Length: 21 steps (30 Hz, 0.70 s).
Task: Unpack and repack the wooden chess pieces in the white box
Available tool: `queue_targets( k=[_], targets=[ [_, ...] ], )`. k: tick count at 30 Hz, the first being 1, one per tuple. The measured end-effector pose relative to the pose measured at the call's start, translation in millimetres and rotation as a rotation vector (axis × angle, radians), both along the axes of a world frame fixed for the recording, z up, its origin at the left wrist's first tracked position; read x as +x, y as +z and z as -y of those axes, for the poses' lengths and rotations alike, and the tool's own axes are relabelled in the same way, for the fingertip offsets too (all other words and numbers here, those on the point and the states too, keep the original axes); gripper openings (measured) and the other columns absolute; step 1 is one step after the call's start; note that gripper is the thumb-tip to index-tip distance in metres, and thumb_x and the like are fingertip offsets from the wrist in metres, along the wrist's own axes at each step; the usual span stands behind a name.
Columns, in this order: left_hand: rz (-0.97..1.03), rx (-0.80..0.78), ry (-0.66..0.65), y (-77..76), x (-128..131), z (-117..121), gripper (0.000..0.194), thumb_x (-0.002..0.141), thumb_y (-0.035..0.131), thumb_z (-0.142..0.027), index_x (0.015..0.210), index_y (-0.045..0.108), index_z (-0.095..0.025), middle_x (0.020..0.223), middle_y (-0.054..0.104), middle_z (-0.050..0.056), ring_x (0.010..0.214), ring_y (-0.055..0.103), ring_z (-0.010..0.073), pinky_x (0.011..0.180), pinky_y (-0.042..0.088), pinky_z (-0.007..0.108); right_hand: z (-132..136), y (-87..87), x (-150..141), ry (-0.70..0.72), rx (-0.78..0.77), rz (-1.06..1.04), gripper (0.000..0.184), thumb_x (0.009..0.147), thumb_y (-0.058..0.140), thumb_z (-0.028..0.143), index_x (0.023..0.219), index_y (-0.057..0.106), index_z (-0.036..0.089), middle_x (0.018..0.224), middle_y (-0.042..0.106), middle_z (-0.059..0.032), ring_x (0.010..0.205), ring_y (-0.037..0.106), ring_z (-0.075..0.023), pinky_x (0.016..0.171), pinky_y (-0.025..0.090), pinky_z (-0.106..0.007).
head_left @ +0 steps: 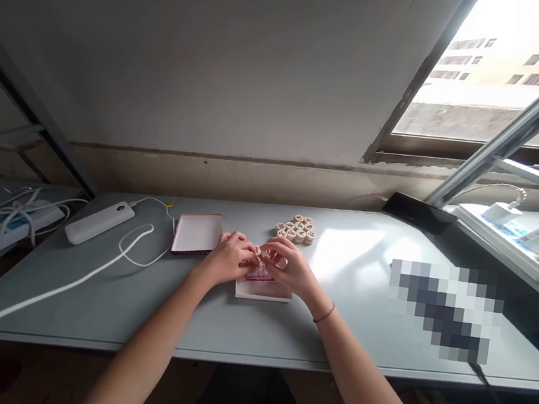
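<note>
Two bare hands, left hand (229,258) and right hand (285,265), sit together over a flat white board with red lines (262,292), probably pinching small round wooden chess pieces (257,251), with a cream disc pile (296,229) kept handily close behind.

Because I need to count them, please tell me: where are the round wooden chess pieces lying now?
In the head view, the round wooden chess pieces lie clustered on the grey table, just beyond the right hand, right of the red-edged box.

Round xiangqi pieces (263,252) are pinched by the left hand (228,258) and right hand (289,267) above a small printed board (262,290) on the grey worktop (233,330); further pieces (296,229) are heaped just beyond, near a shallow red-edged box (197,233).
</note>
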<state>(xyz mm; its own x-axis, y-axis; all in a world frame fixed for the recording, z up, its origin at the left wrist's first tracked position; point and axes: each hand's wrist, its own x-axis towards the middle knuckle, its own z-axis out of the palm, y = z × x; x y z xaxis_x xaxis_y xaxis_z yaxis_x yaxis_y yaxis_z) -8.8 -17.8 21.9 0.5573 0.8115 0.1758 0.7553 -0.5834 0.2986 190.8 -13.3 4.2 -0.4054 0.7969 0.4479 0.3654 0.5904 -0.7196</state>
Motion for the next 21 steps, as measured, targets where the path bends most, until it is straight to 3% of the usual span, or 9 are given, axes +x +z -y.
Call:
queue_targets(
  k=[5,8,12,15,21],
  targets=[
    [0.016,0.03,0.025,-2.0,1,-1,0.01,0.08,0.064,-0.029,0.089,0.065,-0.026,0.098,0.068,0.001,0.105,0.052,0.0234,0.096,0.036,0.041,1,-2.3,-3,-0.084,0.173,0.217,0.023,0.073,0.058,0.01,0.091,0.062,0.022,0.089,0.066,-0.0055,0.091,0.055,-0.0237,0.081,0.049,-0.038],
    [0.072,0.029,0.041,-3.6,-1,-2,0.029,0.078,0.066,-0.032,0.105,0.062,-0.025,0.114,0.062,0.005,0.109,0.052,0.0241,0.097,0.04,0.038,4,-1.8,-4,-0.053,0.213,0.324,0.019,0.073,0.059,0.01,0.087,0.064,0.022,0.09,0.069,-0.0048,0.091,0.053,-0.0238,0.084,0.046,-0.038],
    [0.097,-0.12,0.017,-6.6,-3,-3,0.055,0.077,0.065,-0.032,0.13,0.051,-0.024,0.13,0.056,0.008,0.12,0.05,0.0258,0.102,0.04,0.038,6,-1.5,-5,-0.008,0.239,0.427,0.017,0.078,0.06,0.014,0.09,0.068,0.023,0.094,0.069,-0.0051,0.092,0.052,-0.0246,0.083,0.044,-0.038],
    [0.074,-0.172,0.018,-9.2,-2,-4,0.051,0.079,0.061,-0.028,0.129,0.052,-0.023,0.131,0.057,0.007,0.119,0.054,0.0248,0.102,0.04,0.038,7,-2.2,-6,-0.017,0.271,0.465,0.016,0.08,0.058,0.014,0.09,0.069,0.023,0.095,0.068,-0.0062,0.089,0.051,-0.0234,0.081,0.043,-0.036],
    [0.041,-0.119,0.053,-13.3,-2,-4,0.047,0.08,0.058,-0.028,0.126,0.055,-0.024,0.129,0.06,0.005,0.116,0.057,0.0236,0.102,0.04,0.037,7,-6.4,-7,-0.053,0.319,0.509,0.011,0.082,0.06,0.015,0.09,0.067,0.02,0.089,0.065,-0.0064,0.085,0.05,-0.0221,0.078,0.04,-0.033]
  ],
)
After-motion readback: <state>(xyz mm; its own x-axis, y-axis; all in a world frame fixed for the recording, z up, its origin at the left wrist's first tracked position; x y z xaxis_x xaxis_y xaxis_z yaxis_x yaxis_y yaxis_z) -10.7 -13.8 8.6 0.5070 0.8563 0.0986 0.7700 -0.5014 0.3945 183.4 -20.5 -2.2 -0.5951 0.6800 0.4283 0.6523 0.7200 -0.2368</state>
